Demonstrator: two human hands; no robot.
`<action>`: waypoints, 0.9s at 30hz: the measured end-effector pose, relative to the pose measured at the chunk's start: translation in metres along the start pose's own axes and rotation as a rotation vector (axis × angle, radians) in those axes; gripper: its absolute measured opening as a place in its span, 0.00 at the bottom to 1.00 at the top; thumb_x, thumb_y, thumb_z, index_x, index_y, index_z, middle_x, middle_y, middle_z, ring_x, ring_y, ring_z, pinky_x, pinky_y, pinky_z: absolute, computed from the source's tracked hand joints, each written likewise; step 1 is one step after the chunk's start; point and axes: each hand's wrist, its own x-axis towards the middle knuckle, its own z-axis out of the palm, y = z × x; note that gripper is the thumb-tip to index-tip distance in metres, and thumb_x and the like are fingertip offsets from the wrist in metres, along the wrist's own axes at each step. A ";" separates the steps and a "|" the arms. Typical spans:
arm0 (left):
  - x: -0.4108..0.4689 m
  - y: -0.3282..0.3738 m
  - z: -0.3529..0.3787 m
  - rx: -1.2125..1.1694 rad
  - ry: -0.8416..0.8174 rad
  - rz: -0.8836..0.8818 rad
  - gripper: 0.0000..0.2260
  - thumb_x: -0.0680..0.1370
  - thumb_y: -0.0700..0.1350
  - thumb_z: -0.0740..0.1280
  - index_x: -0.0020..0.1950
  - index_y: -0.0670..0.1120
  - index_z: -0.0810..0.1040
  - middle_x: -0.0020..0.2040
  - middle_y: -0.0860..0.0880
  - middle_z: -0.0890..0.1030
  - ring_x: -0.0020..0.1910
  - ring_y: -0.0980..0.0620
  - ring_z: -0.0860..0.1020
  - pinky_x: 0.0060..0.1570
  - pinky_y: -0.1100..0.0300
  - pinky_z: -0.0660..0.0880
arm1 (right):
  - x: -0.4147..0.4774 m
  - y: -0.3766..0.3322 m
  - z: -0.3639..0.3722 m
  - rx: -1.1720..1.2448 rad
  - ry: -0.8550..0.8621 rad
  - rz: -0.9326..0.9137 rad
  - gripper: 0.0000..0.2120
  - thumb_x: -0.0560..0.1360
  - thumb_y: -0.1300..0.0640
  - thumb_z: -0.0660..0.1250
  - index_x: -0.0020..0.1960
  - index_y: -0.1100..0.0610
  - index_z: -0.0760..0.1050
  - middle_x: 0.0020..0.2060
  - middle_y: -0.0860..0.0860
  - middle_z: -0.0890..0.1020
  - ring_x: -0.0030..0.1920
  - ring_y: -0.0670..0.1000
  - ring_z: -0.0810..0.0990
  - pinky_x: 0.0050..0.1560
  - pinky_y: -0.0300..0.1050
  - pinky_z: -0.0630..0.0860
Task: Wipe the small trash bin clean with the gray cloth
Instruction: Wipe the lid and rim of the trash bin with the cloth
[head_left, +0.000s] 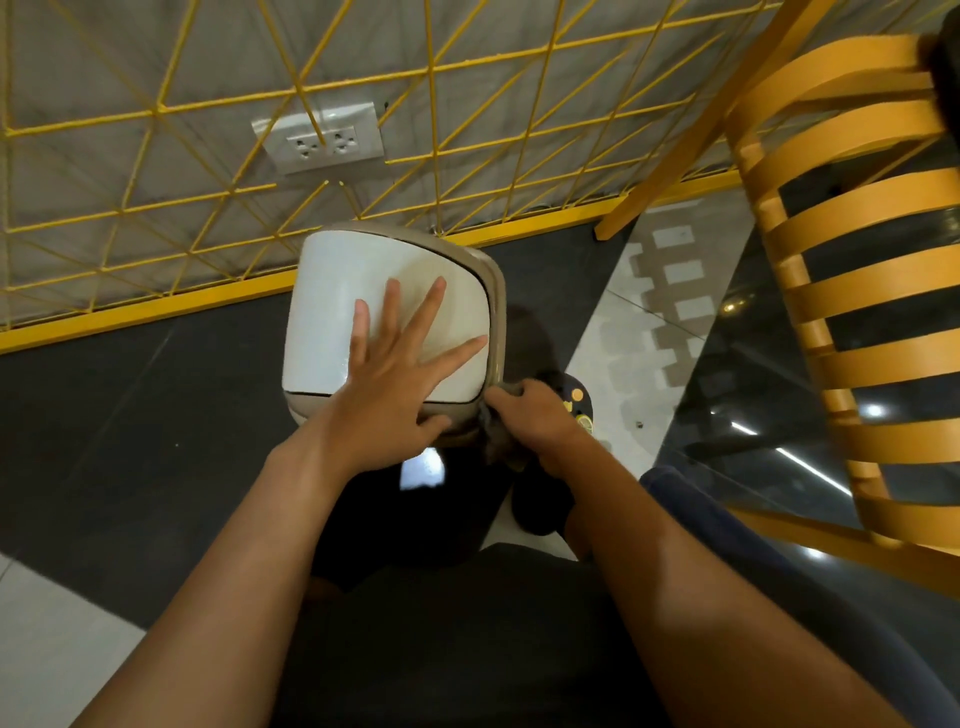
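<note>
Both hands are at the small trash bin, which stands on the floor directly ahead of them, viewed from above. Left hand lies flat on the white lid, fingers straight and spread, apparently steadying it. Right hand is curled round the gray cloth, holding it against the bin's near right corner, just beside the left thumb. The right-side rim runs forward from that hand. Judgement: the next stroke follows that edge, and the right hand is nearer.
</note>
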 end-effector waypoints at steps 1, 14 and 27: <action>0.001 0.001 -0.003 -0.020 0.030 -0.028 0.32 0.73 0.56 0.63 0.74 0.59 0.53 0.75 0.50 0.34 0.68 0.47 0.26 0.65 0.45 0.25 | -0.003 0.006 0.007 0.037 -0.006 0.034 0.10 0.75 0.55 0.63 0.37 0.58 0.73 0.35 0.52 0.76 0.40 0.51 0.75 0.42 0.43 0.72; 0.002 -0.004 0.018 0.103 0.384 -0.539 0.28 0.80 0.56 0.51 0.75 0.43 0.53 0.75 0.39 0.56 0.74 0.36 0.56 0.70 0.38 0.55 | -0.012 0.033 0.036 0.056 0.406 -0.306 0.11 0.72 0.59 0.70 0.51 0.58 0.71 0.48 0.52 0.75 0.41 0.40 0.71 0.40 0.24 0.67; 0.007 -0.005 0.021 0.155 0.381 -0.567 0.28 0.80 0.56 0.51 0.75 0.42 0.53 0.75 0.38 0.57 0.73 0.36 0.58 0.68 0.37 0.57 | -0.004 0.029 0.043 -0.177 0.499 -0.520 0.09 0.73 0.60 0.68 0.51 0.63 0.75 0.52 0.57 0.75 0.50 0.49 0.73 0.54 0.43 0.74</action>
